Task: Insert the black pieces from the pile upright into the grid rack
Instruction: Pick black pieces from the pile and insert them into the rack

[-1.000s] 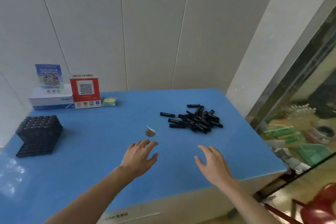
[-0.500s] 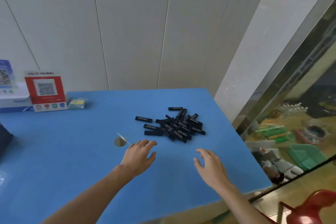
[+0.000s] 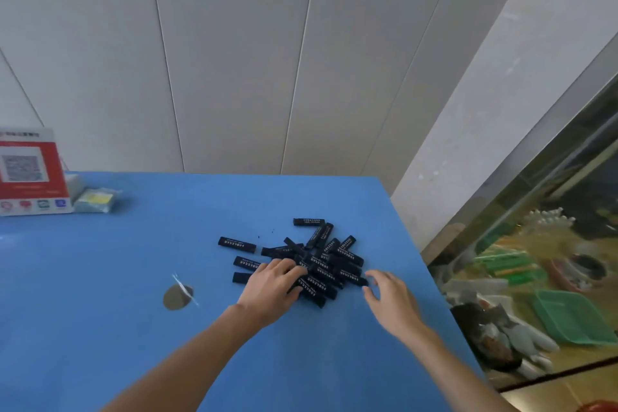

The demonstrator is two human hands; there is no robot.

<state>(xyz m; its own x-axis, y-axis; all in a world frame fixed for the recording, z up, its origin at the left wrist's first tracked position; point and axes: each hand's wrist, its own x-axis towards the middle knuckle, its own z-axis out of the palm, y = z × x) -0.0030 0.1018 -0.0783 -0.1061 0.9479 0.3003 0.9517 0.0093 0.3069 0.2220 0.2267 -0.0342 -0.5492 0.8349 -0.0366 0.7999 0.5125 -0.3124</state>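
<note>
Roughly two dozen black pieces point(image 3: 321, 264) lie flat in one loose pile toward the right side of the blue table point(image 3: 100, 278); an exact count is not possible because they overlap. Three or four lie a little apart at the pile's left and far edges, among them one lone piece point(image 3: 236, 244) to the left and one point(image 3: 308, 221) at the far edge. Each carries small white lettering, too blurred to read.

Two bare hands reach in from the near edge. The left hand point(image 3: 271, 291) rests on the pile's near left part, fingers slightly bent over several pieces; whether its grip closes round any one of them cannot be told. The right hand point(image 3: 391, 299) sits at the pile's right edge, its grip spread, fingertips just touching or nearly touching the outermost piece.

Left of the hands, a small round brownish patch point(image 3: 177, 297) with a strip of clear film across it lies on the table. At the far left stand one red sign point(image 3: 30, 174) with a QR code, cut off by the frame edge, and beside it one small pale packet point(image 3: 95, 200) with a yellow top. No grid rack is in view. Beyond the table's right edge a glass pane point(image 3: 535, 261) shows blurred clutter, including a green basket point(image 3: 572, 318).
</note>
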